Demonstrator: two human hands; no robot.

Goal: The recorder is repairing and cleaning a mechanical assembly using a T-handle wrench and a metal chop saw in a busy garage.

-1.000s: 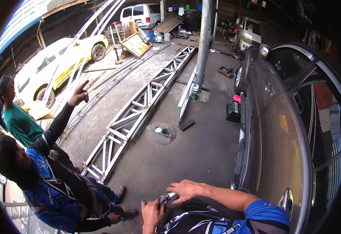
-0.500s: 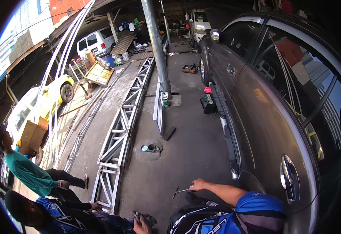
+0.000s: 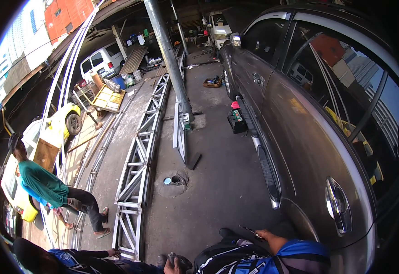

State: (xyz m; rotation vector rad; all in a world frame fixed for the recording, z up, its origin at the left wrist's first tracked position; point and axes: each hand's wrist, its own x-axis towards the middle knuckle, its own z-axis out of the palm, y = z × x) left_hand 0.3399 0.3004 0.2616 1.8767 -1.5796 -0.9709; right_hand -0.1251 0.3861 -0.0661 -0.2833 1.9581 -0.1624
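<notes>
My right hand (image 3: 263, 234), low at the right beside the dark car's rear, is closed on a slim T-shaped metal tool (image 3: 246, 228). Its thin end points left and away from me; the crossbar is not clear now. My left hand (image 3: 174, 266), at the bottom edge, is closed on a dark grey glove-like bundle (image 3: 185, 262). My patterned blue and black jersey (image 3: 236, 256) fills the space between the hands, with a dark shoe (image 3: 229, 234) just beyond it. The left forearm is out of the picture.
A long silver steel truss (image 3: 133, 182) lies left of me; a co-worker (image 3: 78, 260) reaches to its near end. A person in teal (image 3: 44, 182) stands farther left. The car (image 3: 295, 137) flanks my right. Ahead are a pole (image 3: 169, 59), a toolbox (image 3: 237, 121) and small cups (image 3: 174, 180).
My right hand has swung right, closer to my body, and the tool's angle has changed. The person in teal has moved forward; another person in light blue shows behind. The whole view has shifted slightly.
</notes>
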